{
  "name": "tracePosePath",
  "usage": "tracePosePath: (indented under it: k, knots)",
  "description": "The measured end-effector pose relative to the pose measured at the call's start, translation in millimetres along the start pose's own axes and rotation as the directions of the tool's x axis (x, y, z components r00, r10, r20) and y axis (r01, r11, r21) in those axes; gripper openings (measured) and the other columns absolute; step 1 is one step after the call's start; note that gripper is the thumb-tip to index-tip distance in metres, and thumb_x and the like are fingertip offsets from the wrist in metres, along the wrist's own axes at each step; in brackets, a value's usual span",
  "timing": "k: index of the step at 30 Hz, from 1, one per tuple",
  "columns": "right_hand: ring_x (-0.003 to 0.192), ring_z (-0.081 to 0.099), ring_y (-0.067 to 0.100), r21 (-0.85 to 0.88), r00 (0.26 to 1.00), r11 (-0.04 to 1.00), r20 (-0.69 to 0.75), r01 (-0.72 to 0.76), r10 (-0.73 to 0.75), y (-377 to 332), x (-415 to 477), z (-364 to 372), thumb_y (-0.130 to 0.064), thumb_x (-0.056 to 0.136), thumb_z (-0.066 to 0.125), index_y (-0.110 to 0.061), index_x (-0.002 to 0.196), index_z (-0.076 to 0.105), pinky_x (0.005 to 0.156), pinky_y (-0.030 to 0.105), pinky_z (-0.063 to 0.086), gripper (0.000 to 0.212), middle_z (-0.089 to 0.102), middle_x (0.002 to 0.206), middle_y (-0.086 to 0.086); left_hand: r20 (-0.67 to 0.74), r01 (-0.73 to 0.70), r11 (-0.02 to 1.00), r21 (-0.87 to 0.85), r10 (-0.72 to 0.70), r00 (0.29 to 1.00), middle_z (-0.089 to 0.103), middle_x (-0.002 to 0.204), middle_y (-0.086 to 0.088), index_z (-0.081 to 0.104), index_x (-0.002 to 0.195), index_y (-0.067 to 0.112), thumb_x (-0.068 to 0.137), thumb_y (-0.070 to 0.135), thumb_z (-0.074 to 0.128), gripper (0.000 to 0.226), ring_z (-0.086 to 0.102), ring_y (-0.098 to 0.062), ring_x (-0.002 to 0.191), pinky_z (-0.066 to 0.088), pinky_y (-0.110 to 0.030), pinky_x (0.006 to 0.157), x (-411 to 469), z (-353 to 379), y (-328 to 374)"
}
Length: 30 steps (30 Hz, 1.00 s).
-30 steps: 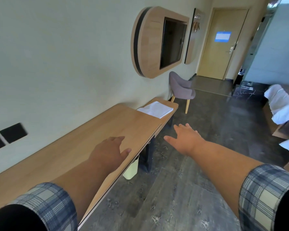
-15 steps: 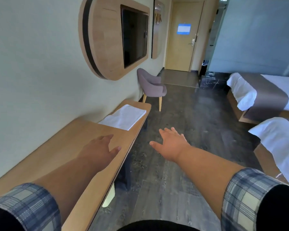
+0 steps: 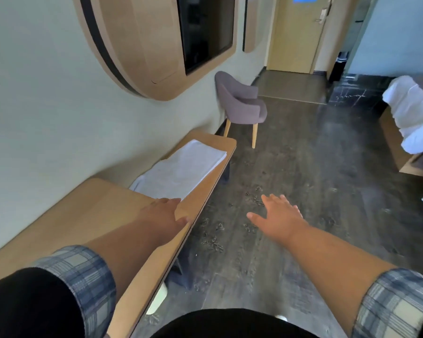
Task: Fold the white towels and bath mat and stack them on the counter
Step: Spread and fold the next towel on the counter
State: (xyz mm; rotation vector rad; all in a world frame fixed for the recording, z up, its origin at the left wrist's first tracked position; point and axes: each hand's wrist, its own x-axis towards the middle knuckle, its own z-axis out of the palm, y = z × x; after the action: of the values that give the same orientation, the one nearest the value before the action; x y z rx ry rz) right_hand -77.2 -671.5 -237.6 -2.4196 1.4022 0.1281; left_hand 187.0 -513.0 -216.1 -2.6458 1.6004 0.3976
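Observation:
A folded white towel (image 3: 183, 170) lies flat on the lower far section of the wooden counter (image 3: 88, 215) along the left wall. My left hand (image 3: 167, 212) reaches out flat over the counter, its fingertips close to the towel's near corner; it holds nothing. My right hand (image 3: 277, 214) hovers over the dark floor to the right of the counter, fingers spread, holding nothing.
A grey chair (image 3: 241, 107) stands past the counter's far end. A wooden wall unit with a dark screen (image 3: 205, 32) hangs above the counter. Beds with white linen (image 3: 412, 113) sit at the right. A door (image 3: 296, 32) is at the back. A pale bin (image 3: 158, 300) stands under the counter.
I have moved forward along the counter. The towel is now much nearer, and my left hand has come almost up to its near corner. Both hands stay open.

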Motion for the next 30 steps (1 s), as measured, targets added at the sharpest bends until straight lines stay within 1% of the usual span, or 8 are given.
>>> tracePosePath:
  k: [6, 10, 16, 19, 22, 24, 27, 30]
  knots:
    - [0.153, 0.0, 0.024, -0.127, 0.99, 0.983, 0.074, 0.131, -0.122, 40, 145, -50, -0.075, 0.091, 0.033, -0.022, 0.159, 0.013, 0.12, 0.052, 0.01, 0.088, 0.01, 0.166, 0.002, 0.016, 0.216, 0.972, -0.097, -0.215, 0.976, 0.032, 0.158, 0.002, 0.023, 0.154, 0.03, 0.093, 0.068, 0.036, 0.073, 0.033, -0.023, 0.143, 0.033, -0.043, 0.113, 86, 4, 30]
    - [0.153, 0.002, 0.026, -0.164, 0.982, 0.974, 0.133, 0.157, -0.136, 43, 230, -63, -0.073, 0.092, 0.034, -0.021, 0.158, 0.015, 0.12, 0.054, 0.012, 0.087, 0.012, 0.166, 0.002, 0.059, 0.284, 0.948, -0.142, -0.278, 0.959, 0.034, 0.157, 0.001, 0.025, 0.154, 0.029, 0.095, 0.064, 0.039, 0.07, 0.031, -0.022, 0.144, 0.031, -0.041, 0.114, 121, 15, 40]
    - [0.153, 0.003, 0.029, -0.209, 0.911, 0.91, 0.29, 0.359, -0.293, -30, 332, -22, -0.072, 0.092, 0.035, -0.02, 0.158, 0.016, 0.119, 0.056, 0.015, 0.086, 0.012, 0.166, 0.004, 0.082, 0.379, 0.917, -0.125, -0.371, 0.925, 0.034, 0.157, -0.001, 0.023, 0.154, 0.03, 0.095, 0.064, 0.04, 0.07, 0.031, -0.024, 0.143, 0.027, -0.038, 0.114, 165, 40, 6]
    - [0.152, 0.004, 0.026, -0.149, 0.844, 0.856, 0.316, 0.494, -0.433, -79, 389, -3, -0.069, 0.093, 0.039, -0.022, 0.157, 0.019, 0.119, 0.056, 0.013, 0.082, 0.014, 0.165, 0.002, 0.057, 0.399, 0.907, -0.137, -0.395, 0.917, 0.025, 0.161, -0.002, 0.019, 0.155, 0.032, 0.095, 0.063, 0.04, 0.071, 0.023, -0.025, 0.148, 0.022, -0.039, 0.117, 220, 46, -28]
    - [0.153, -0.004, 0.026, -0.185, 0.784, 0.78, 0.336, 0.598, -0.522, -114, 458, 9, -0.067, 0.095, 0.037, -0.024, 0.159, 0.01, 0.121, 0.052, 0.008, 0.082, 0.004, 0.167, 0.002, 0.065, 0.407, 0.902, -0.14, -0.402, 0.913, 0.022, 0.162, -0.003, 0.016, 0.156, 0.031, 0.096, 0.062, 0.04, 0.072, 0.018, -0.027, 0.149, 0.018, -0.042, 0.119, 293, 53, -57]
    - [0.152, -0.009, 0.025, -0.199, 0.773, 0.761, 0.334, 0.617, -0.539, -126, 504, 21, -0.067, 0.096, 0.035, -0.024, 0.159, 0.006, 0.122, 0.051, 0.006, 0.082, 0.0, 0.167, 0.002, 0.064, 0.432, 0.891, -0.137, -0.427, 0.902, 0.021, 0.163, -0.003, 0.015, 0.156, 0.031, 0.096, 0.062, 0.04, 0.072, 0.017, -0.028, 0.15, 0.017, -0.044, 0.119, 339, 63, -72]
    - [0.152, -0.014, 0.023, -0.146, 0.798, 0.811, 0.341, 0.567, -0.497, -129, 555, 55, -0.068, 0.096, 0.032, -0.026, 0.159, 0.003, 0.123, 0.049, 0.003, 0.081, -0.005, 0.167, 0.0, 0.105, 0.469, 0.869, -0.162, -0.457, 0.883, 0.018, 0.163, -0.006, 0.012, 0.156, 0.03, 0.096, 0.06, 0.04, 0.073, 0.013, -0.029, 0.15, 0.015, -0.046, 0.12, 403, 90, -84]
    - [0.152, -0.013, 0.024, -0.145, 0.795, 0.815, 0.369, 0.56, -0.481, -130, 602, 100, -0.069, 0.095, 0.032, -0.026, 0.159, 0.003, 0.123, 0.05, 0.006, 0.082, -0.007, 0.167, 0.001, 0.123, 0.483, 0.857, -0.177, -0.468, 0.875, 0.012, 0.164, -0.006, 0.007, 0.157, 0.029, 0.097, 0.058, 0.039, 0.074, 0.006, -0.03, 0.151, 0.009, -0.048, 0.122, 463, 129, -94]
